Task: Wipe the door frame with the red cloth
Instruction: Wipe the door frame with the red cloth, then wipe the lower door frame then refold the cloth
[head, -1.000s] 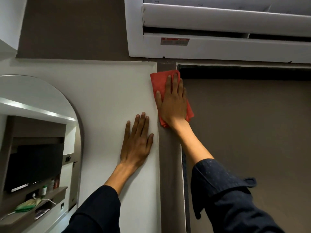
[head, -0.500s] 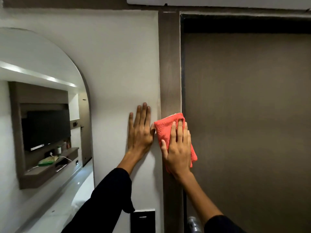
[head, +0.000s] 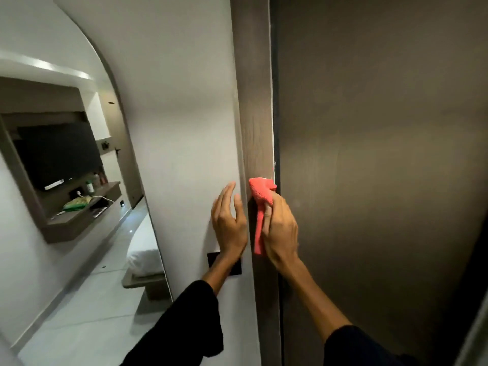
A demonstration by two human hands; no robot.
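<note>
Right now the right hand (head: 280, 228) clutches the red microfibre cloth (head: 260, 204) against the tall brown wooden door frame (head: 257, 128), which runs vertically mid-frame; left hand (head: 228, 225) released, flat on white wall (head: 184, 101) just beside.

This looks like a hotel room or a compact bedroom. An arched mirror (head: 79, 180) on the white wall (head: 184, 114) reflects a wall-mounted television (head: 56, 154) set in a brown panel, a floating shelf (head: 79, 215) below it carrying bottles and a plugged-in charger cable, a bed (head: 144, 244) with white linen, and a pale tiled floor. Beside the mirror stands a dark wood-grain door (head: 369, 154) in a matching door frame (head: 257, 101).
</note>
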